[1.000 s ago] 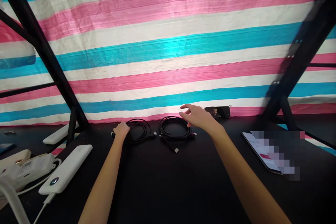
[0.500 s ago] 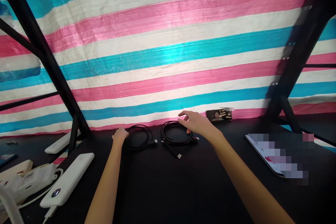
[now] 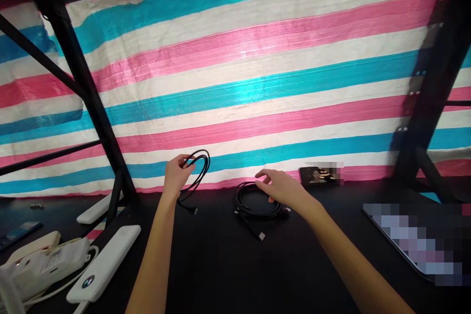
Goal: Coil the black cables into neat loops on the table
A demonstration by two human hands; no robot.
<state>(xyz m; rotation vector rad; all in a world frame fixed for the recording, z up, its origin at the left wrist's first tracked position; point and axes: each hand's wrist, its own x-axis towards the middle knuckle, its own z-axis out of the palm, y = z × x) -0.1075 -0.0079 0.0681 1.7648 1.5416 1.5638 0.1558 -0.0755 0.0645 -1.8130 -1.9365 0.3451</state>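
My left hand [image 3: 176, 175] is closed on a coiled black cable [image 3: 204, 171], raised off the black table top. The coil hangs in loops to the right of my fingers, and its plug end dangles low near the table. A second black cable [image 3: 253, 214] lies coiled on the table, with a light metal plug pointing toward me. Over the right side of that coil hovers my right hand [image 3: 285, 189], its fingers bent but apart. Whether a fingertip touches the coil, I cannot tell.
A phone [image 3: 319, 175] leans against the striped sheet [image 3: 235, 122] at the back. On the right lies a partly blurred tablet-like device [image 3: 395, 245]. To the left are a white power bank [image 3: 105, 262], another white slab [image 3: 96, 210] and a power strip [image 3: 51, 260]. Black frame posts [image 3: 93, 108] stand at both sides.
My left hand has lifted the left coiled cable up from the table. My right hand stays over the other coil. The view has tilted up slightly.
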